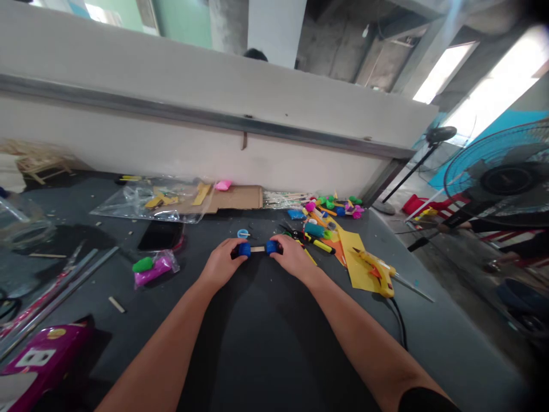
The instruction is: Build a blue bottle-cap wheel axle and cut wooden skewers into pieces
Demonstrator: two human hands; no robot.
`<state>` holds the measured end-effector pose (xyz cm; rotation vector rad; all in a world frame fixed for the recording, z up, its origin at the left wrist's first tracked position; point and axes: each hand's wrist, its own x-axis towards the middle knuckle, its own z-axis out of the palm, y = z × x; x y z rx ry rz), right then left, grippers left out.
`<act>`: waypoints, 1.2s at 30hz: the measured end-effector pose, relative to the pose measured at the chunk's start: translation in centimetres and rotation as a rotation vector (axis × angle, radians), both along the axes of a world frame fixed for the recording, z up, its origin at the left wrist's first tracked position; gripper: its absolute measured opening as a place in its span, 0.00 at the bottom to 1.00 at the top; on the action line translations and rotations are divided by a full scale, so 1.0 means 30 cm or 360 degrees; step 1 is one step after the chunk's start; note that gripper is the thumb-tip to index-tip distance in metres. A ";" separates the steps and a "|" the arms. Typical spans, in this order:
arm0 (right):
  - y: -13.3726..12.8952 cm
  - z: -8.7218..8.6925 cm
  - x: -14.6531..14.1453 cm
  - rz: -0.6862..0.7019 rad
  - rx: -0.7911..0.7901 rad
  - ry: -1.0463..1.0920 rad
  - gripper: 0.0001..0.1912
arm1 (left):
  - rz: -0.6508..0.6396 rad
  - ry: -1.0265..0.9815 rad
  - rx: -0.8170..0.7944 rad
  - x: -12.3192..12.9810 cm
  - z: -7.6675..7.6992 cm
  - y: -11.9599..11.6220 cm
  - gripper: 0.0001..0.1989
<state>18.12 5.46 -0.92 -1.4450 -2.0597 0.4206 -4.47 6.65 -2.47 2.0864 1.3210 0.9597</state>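
Centrally, left hand (221,264) and right hand (294,257), fingers (229,247) clamped on blue wheels (244,249), well inside the tabletop's (274,343) edges.

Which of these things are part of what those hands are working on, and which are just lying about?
In use:
the left hand on the left blue piece
the right hand on the right blue piece
a wooden stick between them

Lying about:
a hot glue gun
a bag of green and pink clay
a cardboard sheet
a standing fan

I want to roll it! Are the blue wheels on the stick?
On: the left blue wheel and right blue wheel cap each end of the wooden stick.
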 end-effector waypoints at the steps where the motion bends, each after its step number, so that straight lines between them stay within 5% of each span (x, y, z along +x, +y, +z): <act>1: -0.001 0.000 -0.001 0.0000 0.0008 0.0002 0.19 | 0.0002 -0.0009 0.0006 0.000 0.001 0.000 0.18; 36: -0.021 0.041 0.001 0.0056 0.0071 -0.0254 0.19 | 0.0122 -0.0037 -0.0097 0.000 -0.011 0.009 0.20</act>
